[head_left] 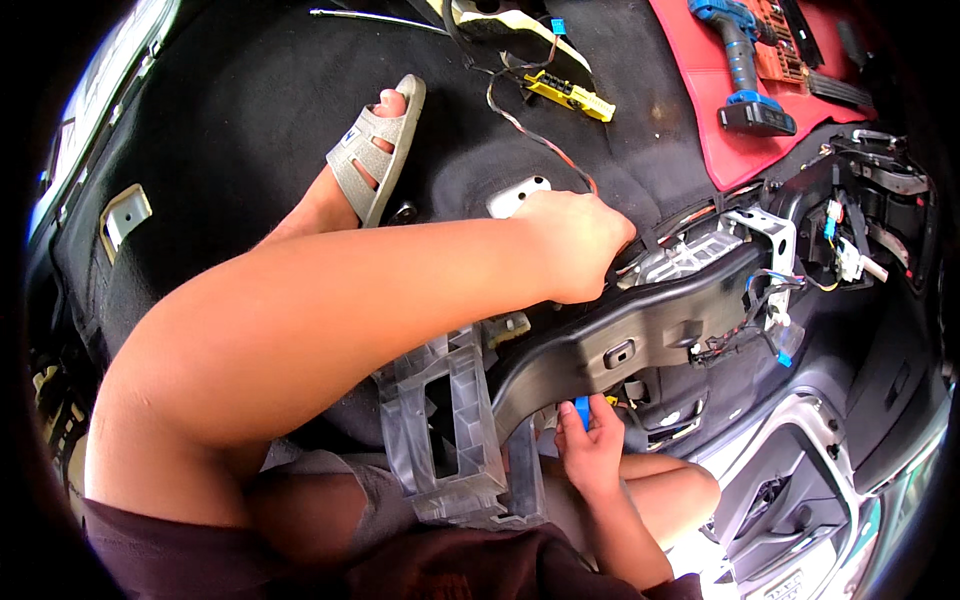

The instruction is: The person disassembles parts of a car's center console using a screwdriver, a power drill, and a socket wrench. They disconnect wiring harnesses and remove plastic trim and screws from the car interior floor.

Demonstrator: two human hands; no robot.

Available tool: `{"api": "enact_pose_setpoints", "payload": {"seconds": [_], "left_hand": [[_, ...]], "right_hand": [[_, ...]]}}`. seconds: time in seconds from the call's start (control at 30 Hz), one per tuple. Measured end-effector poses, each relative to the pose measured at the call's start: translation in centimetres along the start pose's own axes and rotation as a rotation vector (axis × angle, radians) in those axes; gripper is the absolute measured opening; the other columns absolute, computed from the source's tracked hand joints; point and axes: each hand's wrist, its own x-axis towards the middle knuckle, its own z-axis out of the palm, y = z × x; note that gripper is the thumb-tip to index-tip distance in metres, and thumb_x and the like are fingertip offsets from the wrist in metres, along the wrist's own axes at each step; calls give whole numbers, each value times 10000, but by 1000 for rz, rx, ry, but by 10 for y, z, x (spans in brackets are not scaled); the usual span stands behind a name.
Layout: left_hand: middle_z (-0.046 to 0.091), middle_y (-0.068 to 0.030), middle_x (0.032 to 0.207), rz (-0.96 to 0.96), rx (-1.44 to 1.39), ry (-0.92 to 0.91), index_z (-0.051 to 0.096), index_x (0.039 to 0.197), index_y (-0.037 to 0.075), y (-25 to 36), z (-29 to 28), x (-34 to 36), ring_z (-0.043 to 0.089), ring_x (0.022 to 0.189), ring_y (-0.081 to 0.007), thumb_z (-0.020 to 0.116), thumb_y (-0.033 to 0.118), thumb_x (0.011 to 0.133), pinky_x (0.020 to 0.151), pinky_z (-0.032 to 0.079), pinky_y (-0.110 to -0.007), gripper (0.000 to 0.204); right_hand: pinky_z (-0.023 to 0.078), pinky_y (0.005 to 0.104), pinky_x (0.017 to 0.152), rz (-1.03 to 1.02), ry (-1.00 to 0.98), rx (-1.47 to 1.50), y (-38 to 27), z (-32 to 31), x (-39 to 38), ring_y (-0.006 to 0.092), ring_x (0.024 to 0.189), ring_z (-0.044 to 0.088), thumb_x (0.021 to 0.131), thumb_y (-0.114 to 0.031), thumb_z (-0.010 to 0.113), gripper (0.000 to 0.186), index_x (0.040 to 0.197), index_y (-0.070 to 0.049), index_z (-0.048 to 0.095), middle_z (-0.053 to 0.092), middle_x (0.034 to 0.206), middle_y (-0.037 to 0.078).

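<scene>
Head: small blue piece (582,408) pinched in right hand (592,448); left hand (575,243) curled, contents unclear.

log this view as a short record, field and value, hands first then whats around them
left hand: curled by the far edge of a curved black panel; fingertips hidden
right hand: pinching a small blue piece by the panel's near edge
left of right hand: grey ribbed plastic frame
beyond left hand: yellow strip
upper right: blue cordless drill on red mat
</scene>
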Motion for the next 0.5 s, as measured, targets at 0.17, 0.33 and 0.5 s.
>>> {"api": "enact_pose_setpoints", "payload": {"seconds": [0.17, 0.33, 0.5], "left_hand": [[775, -141, 1027, -30, -60, -52, 777, 1023, 89, -3, -2, 15, 738, 1034, -347, 725, 145, 771, 851, 585, -474, 263], [772, -170, 1093, -97, -145, -188, 811, 1032, 60, -4, 4, 34, 731, 1056, -365, 742, 296, 832, 909, 578, -478, 317], [762, -204, 1098, -263, -234, -52, 808, 1023, 22, 12, 15, 25, 724, 1077, -378, 719, 471, 930, 944, 568, -471, 468]], "right_hand": [[378, 228, 469, -82, -3, -76, 19, -8, 12, 46, 549, 495, 1051, -52, 632, 85, 989, -55, 574, 573, 705, -22], [410, 247, 514, -254, 68, -297, 16, -3, 11, 77, 572, 514, 1023, -44, 645, 88, 968, -16, 583, 603, 719, 20], [468, 293, 570, -452, 215, -569, 23, -1, 12, 127, 614, 551, 955, -14, 656, 113, 1059, 24, 631, 638, 757, 99]]}}
